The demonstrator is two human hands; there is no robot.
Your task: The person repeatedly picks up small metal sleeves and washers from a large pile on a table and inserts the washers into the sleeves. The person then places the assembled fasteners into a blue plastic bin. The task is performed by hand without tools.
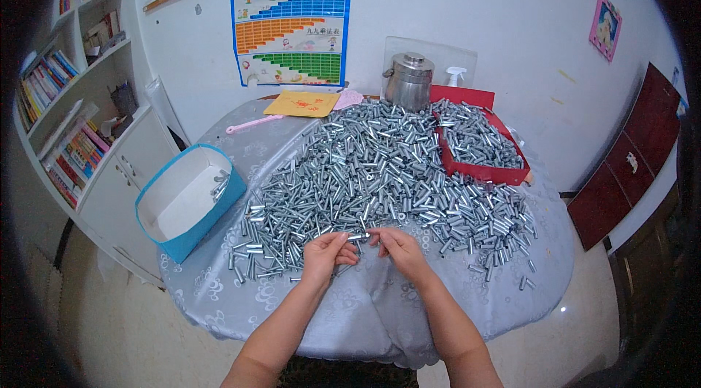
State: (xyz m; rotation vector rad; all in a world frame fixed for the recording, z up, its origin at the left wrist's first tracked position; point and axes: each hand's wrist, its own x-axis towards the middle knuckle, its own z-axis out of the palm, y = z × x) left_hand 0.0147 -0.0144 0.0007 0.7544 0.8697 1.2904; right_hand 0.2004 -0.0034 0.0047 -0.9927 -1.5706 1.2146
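Observation:
A broad heap of small silver metal tubes [350,176] covers the middle of the table. At its near edge my left hand [323,255] is closed, thumb and fingers pinching a metal tube [355,237] that points toward the other hand. Just to the right, my right hand [399,250] is also closed, its fingertips pressed together near the end of that tube. What they hold, if anything, is too small to make out. Both hands are close together, only a narrow gap apart.
At left stands a blue fabric box [191,231] with a few tubes inside. A red box [482,173] full of tubes sits at the right, by a steel canister [409,81]. Behind lie a yellow packet [301,104] and a pink-handled thing [253,124].

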